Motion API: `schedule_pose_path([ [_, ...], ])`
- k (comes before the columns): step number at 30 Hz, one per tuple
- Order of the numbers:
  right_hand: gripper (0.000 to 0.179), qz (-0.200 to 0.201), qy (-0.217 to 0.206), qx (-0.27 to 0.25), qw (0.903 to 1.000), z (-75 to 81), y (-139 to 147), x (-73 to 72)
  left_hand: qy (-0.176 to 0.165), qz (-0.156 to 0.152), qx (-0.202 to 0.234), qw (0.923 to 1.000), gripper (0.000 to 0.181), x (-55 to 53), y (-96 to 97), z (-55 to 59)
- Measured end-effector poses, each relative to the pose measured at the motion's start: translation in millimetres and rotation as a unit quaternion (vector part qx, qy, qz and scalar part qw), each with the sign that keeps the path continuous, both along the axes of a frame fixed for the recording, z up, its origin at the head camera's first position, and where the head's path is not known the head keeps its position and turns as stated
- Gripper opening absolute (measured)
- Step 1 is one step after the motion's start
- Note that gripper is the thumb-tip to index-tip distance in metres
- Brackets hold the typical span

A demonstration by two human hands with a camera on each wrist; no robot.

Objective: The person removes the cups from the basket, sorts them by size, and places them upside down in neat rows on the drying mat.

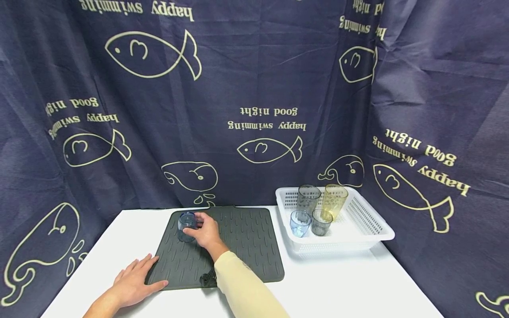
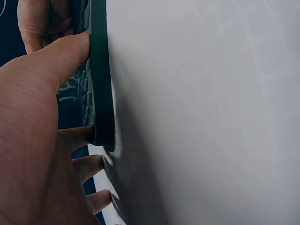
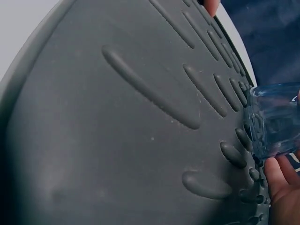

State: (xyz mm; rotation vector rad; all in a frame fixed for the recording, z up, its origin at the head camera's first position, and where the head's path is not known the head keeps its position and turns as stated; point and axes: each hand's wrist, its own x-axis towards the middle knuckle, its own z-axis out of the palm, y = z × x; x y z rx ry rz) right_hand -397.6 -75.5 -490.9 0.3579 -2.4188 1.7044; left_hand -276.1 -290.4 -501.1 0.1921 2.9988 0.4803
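A blue drinking glass is at the far left part of a dark grey ridged drying mat, apparently mouth down. My right hand grips it from the right side, thumb toward me. In the right wrist view, fingers lie along the lower side of the glass, whose end meets the mat. My left hand rests at the mat's front left corner with fingers spread. Its thumb touches the mat's edge, while some fingertips rest on the white table.
At the right of the white table stands a white plastic basket. It holds a tall grey glass, a tall yellow glass, a short blue glass and a short grey glass. A dark fish-patterned curtain hangs behind.
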Motion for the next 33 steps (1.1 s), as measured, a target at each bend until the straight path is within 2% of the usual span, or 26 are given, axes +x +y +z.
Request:
schedule_pose_path([
  [10,0.055,-0.006,0.022,0.025,0.9994,-3.2,-4.4,-0.7,-0.011,0.003,-0.001,0.9999,0.100,-0.2,-0.7,-0.6],
  [15,0.056,-0.013,0.018,0.025,0.9994,-3.3,-3.6,-0.1,-0.008,0.001,-0.001,1.0000,0.099,-0.5,-1.1,-1.9],
  [24,0.057,-0.001,0.004,-0.007,1.0000,-2.5,2.8,3.2,0.003,0.000,0.001,1.0000,0.098,0.9,0.2,-0.6],
  [33,0.056,0.019,-0.011,-0.048,0.9986,-3.0,21.9,11.2,0.001,0.000,0.004,1.0000,0.098,2.0,1.2,1.8],
])
